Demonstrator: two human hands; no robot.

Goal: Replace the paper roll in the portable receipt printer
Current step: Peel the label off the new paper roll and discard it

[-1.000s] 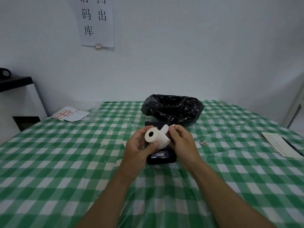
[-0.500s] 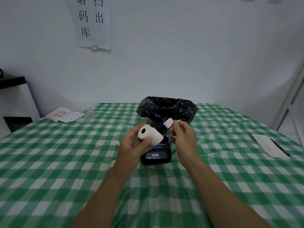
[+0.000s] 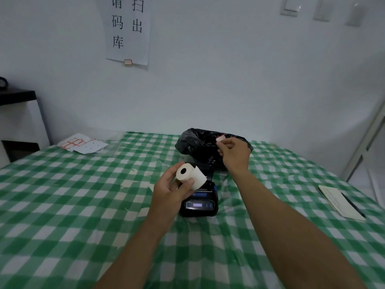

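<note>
My left hand [image 3: 169,191] grips a white paper roll [image 3: 190,175] with a dark core hole, held just above the black portable receipt printer [image 3: 200,202] on the green checked tablecloth. The printer's lid looks open behind the roll, and its small display faces me. My right hand [image 3: 233,153] is stretched out over the black rubbish bag [image 3: 195,146] at the back, pinching a small white scrap of sticker [image 3: 220,139] with a reddish edge between thumb and fingers.
Label sheets [image 3: 82,144] lie at the table's far left. A notebook with a pen [image 3: 341,202] sits at the right edge. A dark shelf unit [image 3: 18,113] stands left of the table, and a paper sign [image 3: 129,30] hangs on the wall.
My right hand has pulled the small scrap off the roll and carried it away to above the black bag. The left hand keeps the roll over the printer.
</note>
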